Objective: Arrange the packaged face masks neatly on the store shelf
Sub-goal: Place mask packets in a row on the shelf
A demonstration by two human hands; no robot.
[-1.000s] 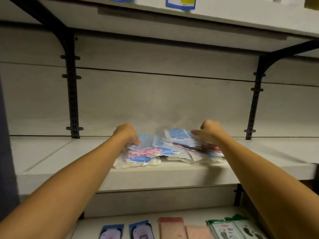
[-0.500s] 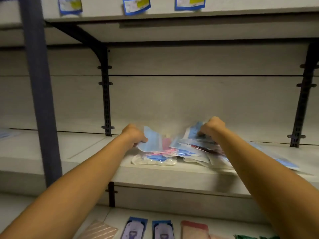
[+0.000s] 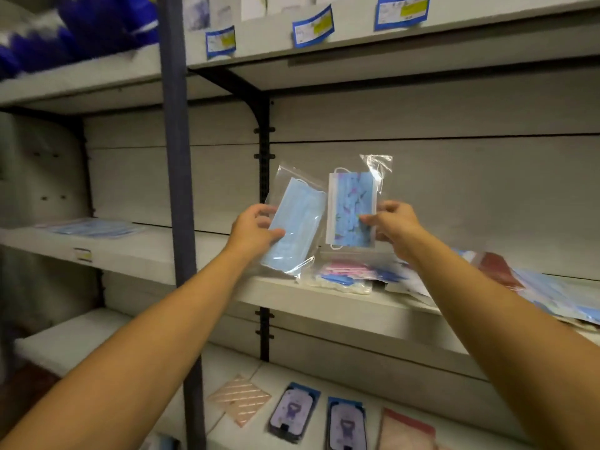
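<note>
My left hand grips a plain blue mask in a clear bag, held up and tilted above the shelf. My right hand pinches a patterned blue mask in a clear bag, upright beside the first. Both bags hang in the air in front of the shelf's back panel. Below them a loose pile of packaged masks, pink and blue, lies on the grey middle shelf. More packs, red and blue, spread along the shelf to the right.
A dark upright post stands left of my hands. Flat blue mask packs lie on the left bay's shelf. The lower shelf holds a copper pack and dark printed packs. Price labels hang on the upper shelf edge.
Both hands have lifted off the pile, each raising one bagged mask into the air. The view has swung left, bringing the post and left bay into sight.
</note>
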